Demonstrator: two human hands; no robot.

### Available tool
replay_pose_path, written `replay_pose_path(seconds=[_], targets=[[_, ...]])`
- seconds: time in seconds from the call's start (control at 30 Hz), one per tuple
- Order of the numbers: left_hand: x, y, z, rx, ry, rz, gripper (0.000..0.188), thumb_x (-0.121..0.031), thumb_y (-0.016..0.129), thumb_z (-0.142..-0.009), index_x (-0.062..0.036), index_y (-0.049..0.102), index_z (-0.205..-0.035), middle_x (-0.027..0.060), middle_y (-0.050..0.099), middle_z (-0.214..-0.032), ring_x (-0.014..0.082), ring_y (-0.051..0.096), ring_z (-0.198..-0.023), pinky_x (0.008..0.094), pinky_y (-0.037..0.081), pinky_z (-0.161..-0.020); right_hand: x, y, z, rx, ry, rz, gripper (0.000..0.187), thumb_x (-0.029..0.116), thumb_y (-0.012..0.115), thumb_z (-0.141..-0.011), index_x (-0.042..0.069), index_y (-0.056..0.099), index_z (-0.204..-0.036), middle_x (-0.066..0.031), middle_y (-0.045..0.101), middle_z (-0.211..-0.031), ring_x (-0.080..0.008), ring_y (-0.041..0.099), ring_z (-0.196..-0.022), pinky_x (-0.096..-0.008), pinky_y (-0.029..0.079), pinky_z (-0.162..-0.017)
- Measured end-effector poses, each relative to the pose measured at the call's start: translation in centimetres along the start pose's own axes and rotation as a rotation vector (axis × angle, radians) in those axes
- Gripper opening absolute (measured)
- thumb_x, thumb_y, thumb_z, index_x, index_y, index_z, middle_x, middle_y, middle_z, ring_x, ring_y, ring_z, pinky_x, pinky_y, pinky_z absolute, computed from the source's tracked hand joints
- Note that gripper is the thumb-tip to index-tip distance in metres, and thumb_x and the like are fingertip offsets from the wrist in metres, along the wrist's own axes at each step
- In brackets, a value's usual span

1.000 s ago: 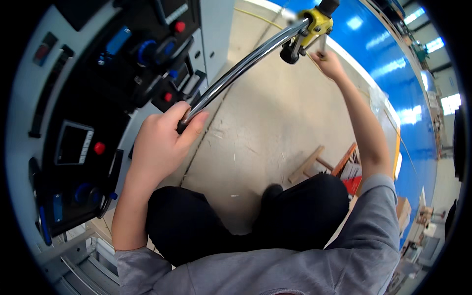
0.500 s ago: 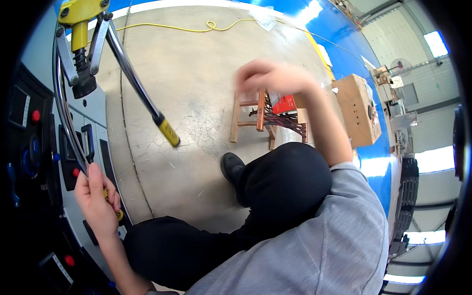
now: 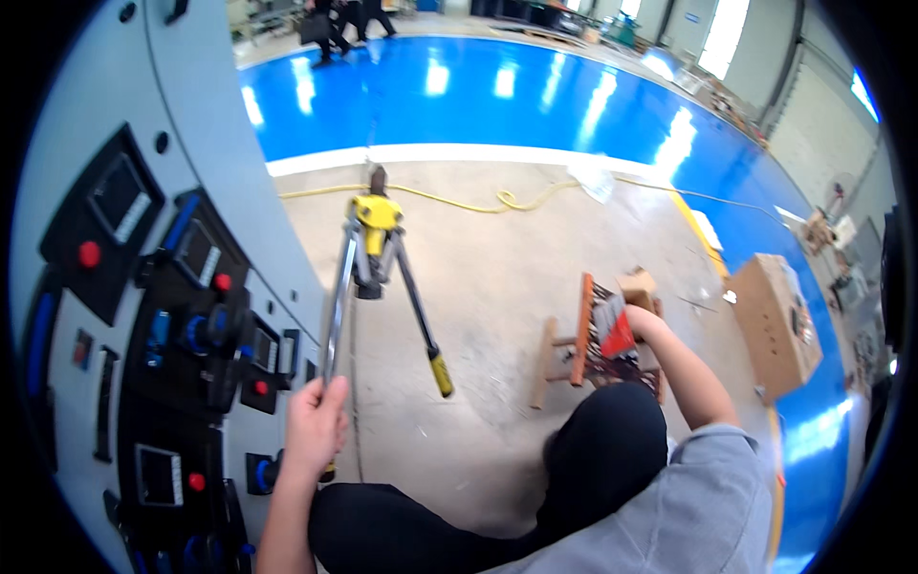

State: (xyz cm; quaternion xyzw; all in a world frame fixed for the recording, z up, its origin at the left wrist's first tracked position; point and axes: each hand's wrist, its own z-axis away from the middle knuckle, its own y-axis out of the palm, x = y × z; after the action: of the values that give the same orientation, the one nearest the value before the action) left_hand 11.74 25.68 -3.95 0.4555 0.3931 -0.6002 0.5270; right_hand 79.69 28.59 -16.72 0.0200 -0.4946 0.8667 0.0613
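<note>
My left hand (image 3: 316,426) is closed round one long handle of a two-armed hand riveter (image 3: 377,212). The tool has a yellow head, a dark nose pointing away from me and silver arms. Its other arm hangs spread to the right, ending in a yellow-and-black grip (image 3: 440,376). My right hand (image 3: 643,322) reaches down to a red and grey box (image 3: 617,337) on a low wooden stool (image 3: 581,330). The fingers are hidden by the box, so what they touch cannot be seen.
Grey cabinets with black panels and red buttons (image 3: 89,253) stand close on my left. A small open carton (image 3: 636,281) is on the stool. Further right sits a large cardboard box (image 3: 773,325). A yellow hose (image 3: 440,199) crosses the floor ahead. People's legs (image 3: 335,29) show far off.
My right hand has dropped from above the stool to the box on it. The view has tilted up, and the riveter now appears farther right, its nose in sight. My left hand keeps its grip.
</note>
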Motion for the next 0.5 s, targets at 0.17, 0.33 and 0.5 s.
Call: replay_pose_path(seconds=[0.17, 0.33, 0.5], targets=[[-1.0, 0.2, 1.3, -0.101, -0.112, -0.057, 0.040, -0.038, 0.061, -0.107, -0.0100, 0.050, -0.080, -0.0006, 0.049, -0.055, 0.0092, 0.043, -0.038, 0.0266, 0.033, -0.037, 5.2, -3.9, 1.4, -0.166, -0.084, 0.156, 0.021, 0.016, 0.073, -0.078, 0.002, 0.078, -0.094, -0.0238, 0.074, -0.100, -0.0398, 0.073, -0.094, -0.0453, 0.059, -0.078], [-0.7, 1.9, 1.7, -0.145, -0.192, -0.217, 0.042, -0.038, 0.063, -0.105, -0.0098, 0.051, -0.077, -0.0024, 0.047, -0.057, 0.0081, 0.041, -0.042, 0.0280, 0.032, -0.040, 2.7, -7.7, 4.1, 0.015, 0.051, 0.104, 0.025, 0.004, 0.065, -0.073, -0.004, 0.076, -0.094, -0.0276, 0.073, -0.101, -0.0410, 0.072, -0.098, -0.0471, 0.059, -0.083], [-1.2, 3.5, 3.9, -0.188, -0.361, -0.447, 0.037, -0.037, 0.063, -0.105, -0.0071, 0.060, -0.083, -0.0015, 0.053, -0.060, 0.0088, 0.046, -0.044, 0.0280, 0.034, -0.042, 2.1, -7.8, 1.6, 0.265, -0.103, 0.112, 0.031, 0.010, 0.064, -0.084, 0.007, 0.076, -0.112, -0.0197, 0.076, -0.101, -0.0314, 0.074, -0.088, -0.0426, 0.060, -0.076]])
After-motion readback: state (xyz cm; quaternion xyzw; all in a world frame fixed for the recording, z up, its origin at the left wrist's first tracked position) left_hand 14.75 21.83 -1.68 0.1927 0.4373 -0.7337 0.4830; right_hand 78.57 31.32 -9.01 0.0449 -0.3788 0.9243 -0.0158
